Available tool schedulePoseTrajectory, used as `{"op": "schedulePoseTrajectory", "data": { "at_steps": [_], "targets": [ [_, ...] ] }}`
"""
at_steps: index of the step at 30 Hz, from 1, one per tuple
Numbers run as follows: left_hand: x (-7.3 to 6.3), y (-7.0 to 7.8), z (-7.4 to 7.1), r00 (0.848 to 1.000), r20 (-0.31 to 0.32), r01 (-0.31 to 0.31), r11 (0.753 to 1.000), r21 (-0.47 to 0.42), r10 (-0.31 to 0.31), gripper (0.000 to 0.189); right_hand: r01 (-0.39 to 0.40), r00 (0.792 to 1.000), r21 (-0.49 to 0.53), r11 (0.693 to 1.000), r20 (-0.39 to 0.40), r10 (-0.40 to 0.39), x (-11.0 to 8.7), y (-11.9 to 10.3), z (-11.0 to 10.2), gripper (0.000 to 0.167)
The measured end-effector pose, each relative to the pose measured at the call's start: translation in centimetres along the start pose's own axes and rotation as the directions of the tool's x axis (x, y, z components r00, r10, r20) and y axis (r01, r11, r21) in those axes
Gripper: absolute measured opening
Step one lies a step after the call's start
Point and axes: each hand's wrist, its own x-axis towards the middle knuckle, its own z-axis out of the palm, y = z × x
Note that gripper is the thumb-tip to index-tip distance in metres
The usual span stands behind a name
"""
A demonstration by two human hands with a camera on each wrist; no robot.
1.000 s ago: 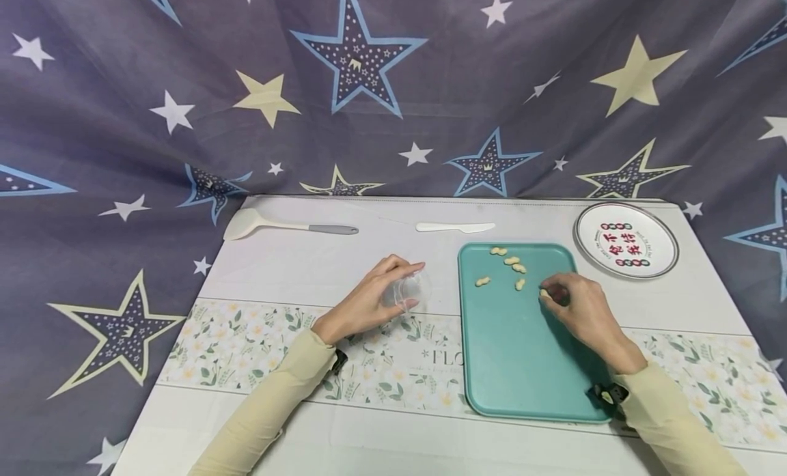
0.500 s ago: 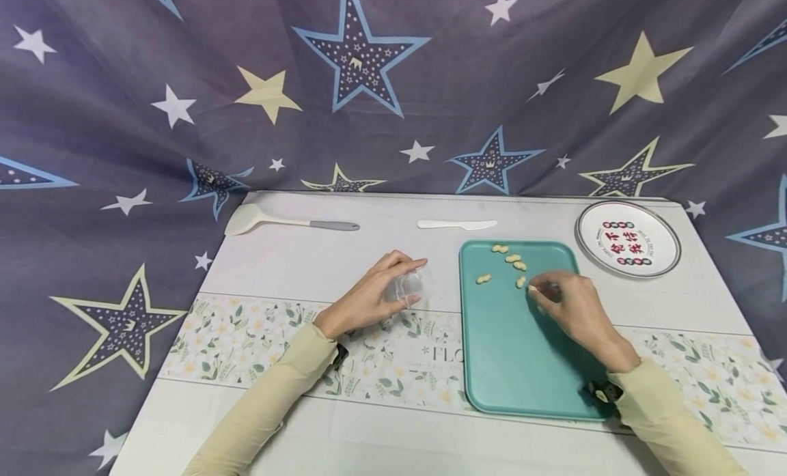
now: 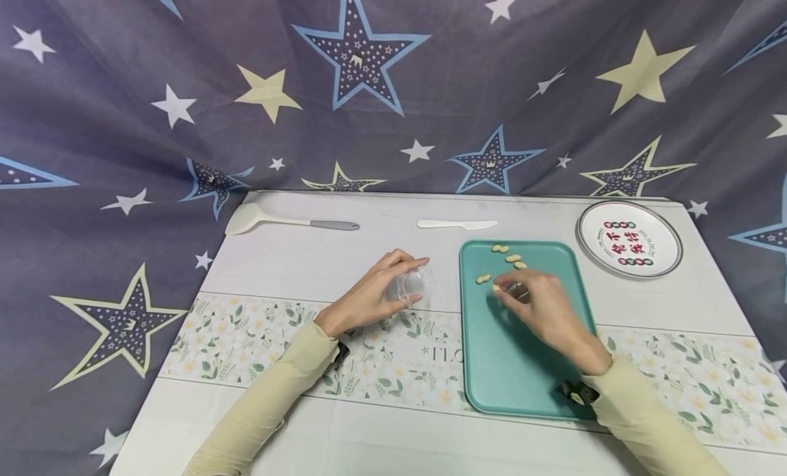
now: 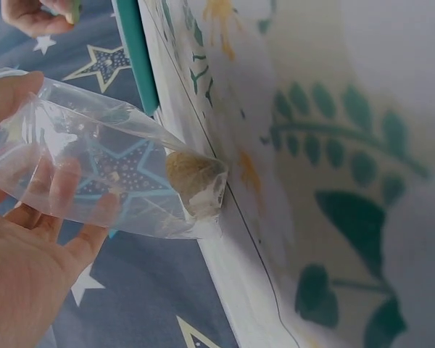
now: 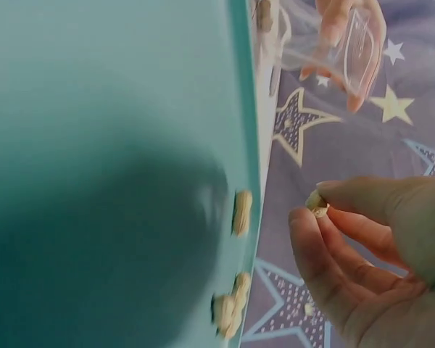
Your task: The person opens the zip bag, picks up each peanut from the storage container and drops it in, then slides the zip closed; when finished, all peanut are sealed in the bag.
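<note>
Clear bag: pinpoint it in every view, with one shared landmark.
Head: clear bag just below and right of centre, in the left hand.
Left wrist: clear bag mostly across the left half.
Right wrist: clear bag at top, right of centre.
Shared landmark: the teal tray.

Behind the white tabletop (image 3: 344, 257), a purple-grey curtain (image 3: 443, 87) printed with stars (image 3: 365, 59) in blue outline, pale yellow and white. Toward the back left, a cream utensil (image 3: 285, 221) (spoon or turner, hard to tell) with grey grip (image 3: 335, 225) pointing right. Farther right, a white knife (image 3: 457, 225), blade (image 3: 482, 225) rightward. Near the back right corner, a round white plate (image 3: 591, 238), dark-rimmed, with red characters (image 3: 633, 237) in the middle. Across the tabletop, a floral band (image 3: 240, 339) with green leaves (image 4: 351, 225) and partly hidden dark lettering (image 3: 447, 354).
</note>
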Motion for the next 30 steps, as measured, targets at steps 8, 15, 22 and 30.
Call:
{"op": "schedulePoseTrajectory", "data": {
  "at_steps": [8, 15, 22, 30],
  "targets": [
    [0.0, 0.1, 0.2, 1.0, -0.006, -0.009, 1.0, 0.006, 0.009, 0.065, 0.036, 0.998, 0.033, 0.999, 0.044, -0.037, 0.5, -1.8, 1.0, 0.016],
    [0.0, 0.2, 0.3, 1.0, 0.005, -0.004, 1.0, -0.022, 0.004, 0.065, 0.102, 0.994, 0.052, 0.993, 0.042, -0.105, 1.1, -3.7, 1.8, 0.013],
    [0.0, 0.2, 0.4, 1.0, 0.014, -0.005, 1.0, -0.007, 0.005, 0.066, 0.136, 0.988, 0.117, 0.984, 0.062, -0.143, 1.9, -5.5, 2.4, 0.015],
    [0.0, 0.3, 0.4, 1.0, 0.027, -0.007, 1.0, -0.01, 0.007, 0.067, 0.186, 0.978, 0.173, 0.967, 0.066, -0.2, 2.6, -6.8, 3.5, 0.017]
  ]
}}
